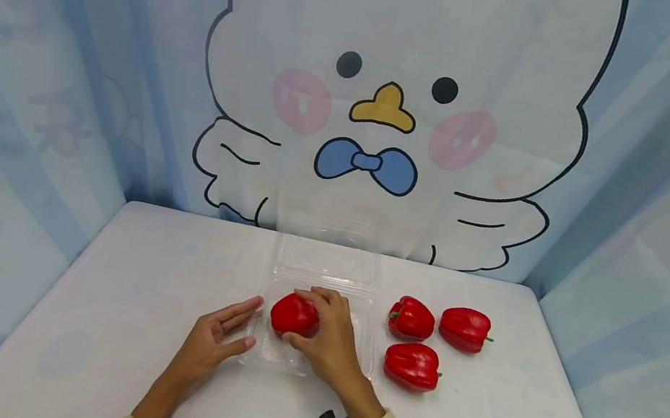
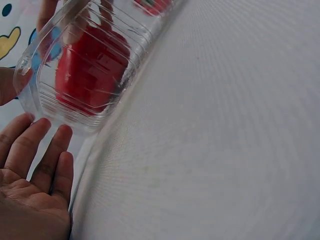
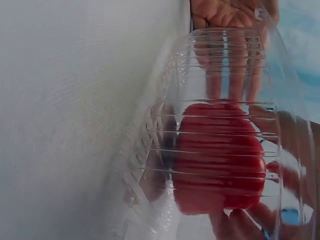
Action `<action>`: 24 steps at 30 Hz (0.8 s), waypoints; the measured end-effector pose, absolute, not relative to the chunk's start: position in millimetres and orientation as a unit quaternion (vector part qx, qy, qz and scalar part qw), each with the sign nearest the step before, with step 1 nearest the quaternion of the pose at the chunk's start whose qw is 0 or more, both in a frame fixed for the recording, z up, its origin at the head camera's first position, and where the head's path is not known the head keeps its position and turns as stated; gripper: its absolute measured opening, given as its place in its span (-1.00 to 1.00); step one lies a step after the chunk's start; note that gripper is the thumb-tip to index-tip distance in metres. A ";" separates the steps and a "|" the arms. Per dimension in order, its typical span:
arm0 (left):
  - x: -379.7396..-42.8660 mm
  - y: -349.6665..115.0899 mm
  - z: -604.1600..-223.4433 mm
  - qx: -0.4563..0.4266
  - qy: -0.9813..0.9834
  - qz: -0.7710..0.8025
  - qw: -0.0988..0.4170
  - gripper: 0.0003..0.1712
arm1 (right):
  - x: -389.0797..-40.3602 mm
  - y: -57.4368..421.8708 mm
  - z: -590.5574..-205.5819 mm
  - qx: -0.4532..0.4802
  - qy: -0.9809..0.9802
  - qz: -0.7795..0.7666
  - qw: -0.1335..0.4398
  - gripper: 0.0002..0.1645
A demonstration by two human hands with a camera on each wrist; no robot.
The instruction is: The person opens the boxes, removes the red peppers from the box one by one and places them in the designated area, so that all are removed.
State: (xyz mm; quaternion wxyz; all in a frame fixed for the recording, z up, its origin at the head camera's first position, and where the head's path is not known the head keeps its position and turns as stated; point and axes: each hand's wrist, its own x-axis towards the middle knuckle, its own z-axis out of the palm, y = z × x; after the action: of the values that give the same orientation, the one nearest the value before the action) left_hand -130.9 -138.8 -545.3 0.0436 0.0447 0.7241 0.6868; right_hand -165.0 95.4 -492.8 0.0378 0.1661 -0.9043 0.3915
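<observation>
A clear plastic clamshell box lies open on the table, its lid folded back toward the backdrop. Inside it, near the left side, is a red bell pepper. My right hand grips that pepper from its right, thumb in front and fingers behind. At the box's left side, my left hand has its fingers extended, with the thumb apart. In the left wrist view those fingers reach to the clear wall. Through the plastic in the right wrist view, the pepper shows between my fingers.
Right of the box lie three more red bell peppers: one near the box, one farther right and one in front. The white table meets a cartoon-printed curtain at the back, with curtains at both sides.
</observation>
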 end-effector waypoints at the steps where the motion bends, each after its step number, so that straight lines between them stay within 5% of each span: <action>1: -130.8 -138.8 -545.1 0.044 0.723 0.688 0.045 -0.23 | -165.2 94.2 -493.1 0.168 -0.906 0.386 0.041 -0.14; 11: -131.4 -138.5 -545.5 0.041 0.724 0.687 0.049 -0.23 | -168.6 89.2 -497.1 0.164 -0.921 0.344 0.082 -0.29; 24: -132.1 -138.2 -545.0 0.039 0.727 0.684 0.048 -0.22 | -164.8 99.1 -484.2 0.156 -0.914 0.352 0.128 -0.24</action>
State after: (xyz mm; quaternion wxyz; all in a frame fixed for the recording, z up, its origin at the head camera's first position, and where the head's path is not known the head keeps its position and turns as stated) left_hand -132.1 -138.2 -545.0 0.0476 0.0390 0.7265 0.6844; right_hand -164.8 99.1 -484.2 0.1284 0.1556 -0.9139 0.3522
